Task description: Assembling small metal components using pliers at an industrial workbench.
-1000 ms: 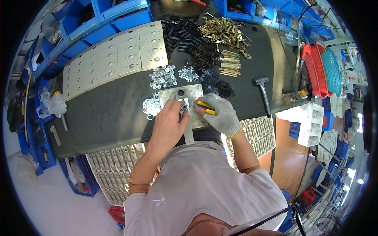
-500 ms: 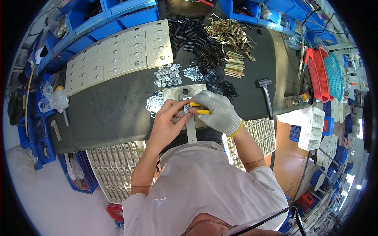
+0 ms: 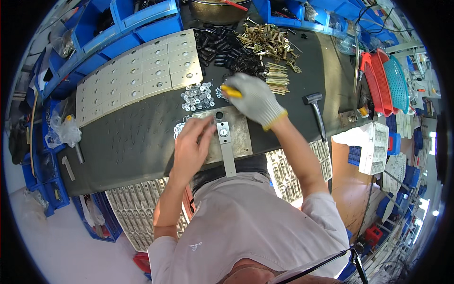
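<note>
A small silver plate with a round lock-like centre (image 3: 223, 133) lies at the upper end of a long flat metal strip (image 3: 229, 161), on a square metal base plate (image 3: 241, 137). My bare left hand (image 3: 191, 146) is just left of it, thumb and fingers apart with nothing visible between them. It covers part of a pile of white rings (image 3: 178, 128). My right hand (image 3: 255, 98), in a grey knitted glove, grips yellow-handled pliers (image 3: 231, 92). It is over the pile of small silver parts (image 3: 219, 92); the pliers' tip cannot be made out.
Silver washers (image 3: 197, 96), black springs or rings (image 3: 248, 65), brass-coloured parts (image 3: 265, 40) and rods (image 3: 277, 78) lie beyond. Rows of drilled metal plates (image 3: 142, 71) stand at the left. A hammer (image 3: 316, 111) lies right; blue bins (image 3: 146, 14) line the back.
My right hand has moved up and away from the lock plate with the pliers. The left hand has drawn back to the left, leaving the lock plate uncovered. The view has shifted slightly.
</note>
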A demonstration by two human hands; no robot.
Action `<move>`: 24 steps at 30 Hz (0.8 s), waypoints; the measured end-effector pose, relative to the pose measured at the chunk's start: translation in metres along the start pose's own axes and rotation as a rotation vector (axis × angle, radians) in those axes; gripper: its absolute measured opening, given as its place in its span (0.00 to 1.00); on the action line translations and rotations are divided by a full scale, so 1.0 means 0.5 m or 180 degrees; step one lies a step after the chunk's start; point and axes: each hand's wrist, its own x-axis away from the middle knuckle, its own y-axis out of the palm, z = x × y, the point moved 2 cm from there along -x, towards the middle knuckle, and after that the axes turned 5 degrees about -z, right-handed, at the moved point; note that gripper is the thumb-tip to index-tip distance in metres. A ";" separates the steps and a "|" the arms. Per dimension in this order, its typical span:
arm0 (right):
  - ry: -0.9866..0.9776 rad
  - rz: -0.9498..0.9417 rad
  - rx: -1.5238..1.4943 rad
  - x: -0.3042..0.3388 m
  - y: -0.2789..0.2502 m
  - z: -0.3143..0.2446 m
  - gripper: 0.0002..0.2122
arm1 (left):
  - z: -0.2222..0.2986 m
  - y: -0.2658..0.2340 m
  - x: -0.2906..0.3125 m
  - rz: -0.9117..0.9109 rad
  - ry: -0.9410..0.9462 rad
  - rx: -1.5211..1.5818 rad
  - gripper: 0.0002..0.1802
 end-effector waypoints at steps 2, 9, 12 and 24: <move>0.0073 -0.0265 0.0442 -0.070 0.030 0.028 0.11 | 0.000 -0.013 -0.046 0.0321 0.0583 -0.0984 0.12; 0.0221 -0.0695 0.0869 -0.145 0.109 0.058 0.08 | -0.054 -0.010 -0.170 0.0269 0.0848 -0.1804 0.11; 0.0280 -0.0718 0.0932 -0.143 0.098 0.058 0.09 | -0.060 0.008 -0.201 0.0067 0.0815 -0.1978 0.11; 0.0194 0.0061 -0.0419 0.150 -0.030 -0.047 0.08 | -0.119 0.044 -0.259 -0.0199 0.0805 -0.2664 0.06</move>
